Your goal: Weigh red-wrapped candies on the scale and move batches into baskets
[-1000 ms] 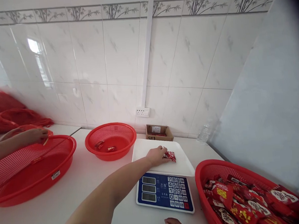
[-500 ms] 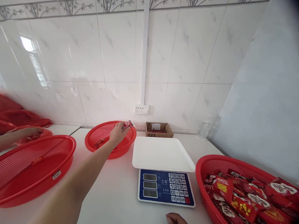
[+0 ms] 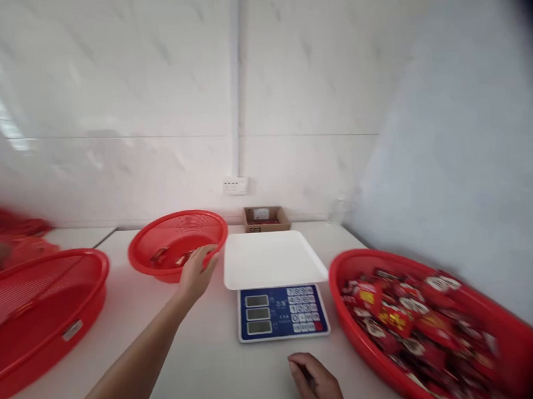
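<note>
Your left hand [image 3: 197, 270] has come down from above the small round red plastic basket [image 3: 161, 232] to its near right rim, and no packet shows above the basket now. Small red printed packets [image 3: 159, 257] lie on the bottom of it, some partly behind your fingers. Your left thumb and fingers stand slightly apart with something red between them; I cannot tell if it is the rim or a wrapper. If your fingers catch the rim, a quick pull may drag or tip the basket. It stands just beside the flat white pan [image 3: 269, 259] of the blue-panelled electronic scale [image 3: 281, 313], so a sideways push could disturb the pan. Your right hand [image 3: 316, 381] rests at the white table [image 3: 212, 357], fingers curled inward, nothing visible in it. The large oval red plastic basket [image 3: 349, 314], heaped with glossy red packets [image 3: 395, 318], is also close to the pan; a bump by your right arm could shift it.
</note>
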A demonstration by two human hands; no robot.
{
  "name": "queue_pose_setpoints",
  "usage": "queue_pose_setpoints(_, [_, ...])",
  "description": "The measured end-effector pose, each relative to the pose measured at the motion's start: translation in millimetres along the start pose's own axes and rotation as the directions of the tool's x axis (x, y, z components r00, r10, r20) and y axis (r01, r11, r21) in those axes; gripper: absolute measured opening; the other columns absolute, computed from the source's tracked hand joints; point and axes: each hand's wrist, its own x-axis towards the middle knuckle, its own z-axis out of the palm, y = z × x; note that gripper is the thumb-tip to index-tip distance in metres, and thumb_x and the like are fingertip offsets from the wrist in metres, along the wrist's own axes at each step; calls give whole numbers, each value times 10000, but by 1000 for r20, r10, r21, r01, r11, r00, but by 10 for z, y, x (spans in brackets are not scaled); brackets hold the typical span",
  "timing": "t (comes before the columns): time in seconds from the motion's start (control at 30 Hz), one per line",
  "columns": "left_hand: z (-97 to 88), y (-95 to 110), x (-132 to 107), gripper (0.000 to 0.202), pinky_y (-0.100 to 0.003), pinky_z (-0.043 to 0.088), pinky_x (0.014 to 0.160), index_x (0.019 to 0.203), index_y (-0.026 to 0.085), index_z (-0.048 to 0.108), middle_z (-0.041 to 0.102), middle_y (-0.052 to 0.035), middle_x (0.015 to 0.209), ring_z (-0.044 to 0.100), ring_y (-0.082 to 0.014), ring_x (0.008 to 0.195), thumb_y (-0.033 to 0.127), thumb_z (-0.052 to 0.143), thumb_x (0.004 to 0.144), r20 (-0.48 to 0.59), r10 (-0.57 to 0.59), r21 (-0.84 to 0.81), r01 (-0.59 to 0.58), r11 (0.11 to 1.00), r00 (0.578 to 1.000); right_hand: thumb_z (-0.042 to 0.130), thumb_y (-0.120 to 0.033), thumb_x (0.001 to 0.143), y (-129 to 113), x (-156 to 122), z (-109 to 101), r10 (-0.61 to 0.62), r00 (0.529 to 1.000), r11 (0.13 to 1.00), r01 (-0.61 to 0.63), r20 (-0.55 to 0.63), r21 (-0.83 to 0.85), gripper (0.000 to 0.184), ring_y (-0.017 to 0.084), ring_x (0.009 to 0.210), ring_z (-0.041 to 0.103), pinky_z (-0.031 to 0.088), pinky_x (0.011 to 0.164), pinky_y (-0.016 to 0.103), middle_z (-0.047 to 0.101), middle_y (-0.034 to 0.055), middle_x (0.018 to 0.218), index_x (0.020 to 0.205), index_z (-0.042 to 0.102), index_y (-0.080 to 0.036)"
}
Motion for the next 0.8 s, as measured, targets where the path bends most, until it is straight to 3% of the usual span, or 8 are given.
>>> queue_pose_setpoints(0.13, [238, 53, -403, 329, -310, 499, 772, 988, 181, 585, 664, -75, 955, 625, -209, 889, 449, 450, 854, -201, 56, -218, -100, 971, 978, 449, -286, 848, -444, 105, -563, -262, 965, 939, 258, 13, -228, 216, 133, 674, 612, 501, 622, 223, 668, 41, 776, 961, 618, -210])
queue_pose_setpoints(0.2, [365, 24, -527, 340, -288, 517, 713, 996, 179, 585, 668, -63, 891, 643, -189, 795, 458, 461, 848, -198, -6, -292, -53, 955, 980, 443, -292, 855, -592, 220, -949, -227, 973, 907, 194, -45, -374, 200, 151, 771, 622, 500, 694, 252, 671, 49, 847, 943, 608, -222])
queue_pose_setpoints(0.3, [514, -16, -652, 369, -244, 527, 589, 987, 174, 592, 659, -48, 803, 649, -168, 681, 484, 460, 837, -122, -65, -379, 14, 925, 990, 422, -359, 862, -572, 402, -1529, 73, 991, 843, -123, -115, -524, 254, 189, 932, 612, 492, 761, 298, 653, 57, 1033, 1014, 584, -237])
queue_pose_setpoints(0.43, [580, -44, -737, 387, -210, 512, 488, 946, 183, 610, 654, -30, 733, 644, -159, 618, 516, 460, 817, 19, -17, -415, 24, 910, 1000, 522, -307, 786, -197, 528, -2040, 479, 876, 541, -344, -54, -767, 383, 251, 1030, 581, 452, 816, 345, 578, 82, 1205, 1162, 531, -239])
queue_pose_setpoints(0.5, [573, -47, -751, 390, -210, 515, 490, 938, 189, 614, 655, -23, 713, 642, -159, 613, 523, 455, 815, 56, -2, -422, 25, 906, 998, 549, -294, 763, 1, 542, -2122, 588, 805, 429, -391, -77, -814, 508, 273, 1031, 581, 443, 790, 340, 583, 111, 1192, 1255, 451, -215])
queue_pose_setpoints(0.6, [563, -44, -758, 397, -218, 527, 523, 938, 188, 619, 655, -20, 702, 641, -160, 621, 525, 447, 819, 81, -3, -442, 39, 896, 997, 564, -311, 758, 188, 550, -2068, 656, 754, 417, -407, -40, -812, 620, 280, 993, 597, 430, 779, 330, 608, 160, 1138, 1316, 357, -139])
queue_pose_setpoints(0.7, [574, -44, -762, 405, -224, 532, 543, 941, 182, 625, 661, -34, 751, 639, -161, 638, 526, 446, 821, 105, 9, -468, 42, 883, 994, 587, -272, 729, 239, 579, -1966, 643, 766, 433, -376, -12, -819, 614, 289, 1004, 589, 417, 804, 332, 566, 194, 1195, 1288, 386, -118])
queue_pose_setpoints(0.8, [582, -47, -756, 400, -232, 536, 568, 944, 186, 627, 656, -33, 758, 636, -159, 645, 520, 439, 829, 120, 20, -475, 40, 879, 993, 535, -194, 738, 211, 633, -1968, 576, 817, 497, -346, 4, -795, 455, 266, 994, 592, 416, 813, 328, 609, 126, 1141, 1191, 492, -190])
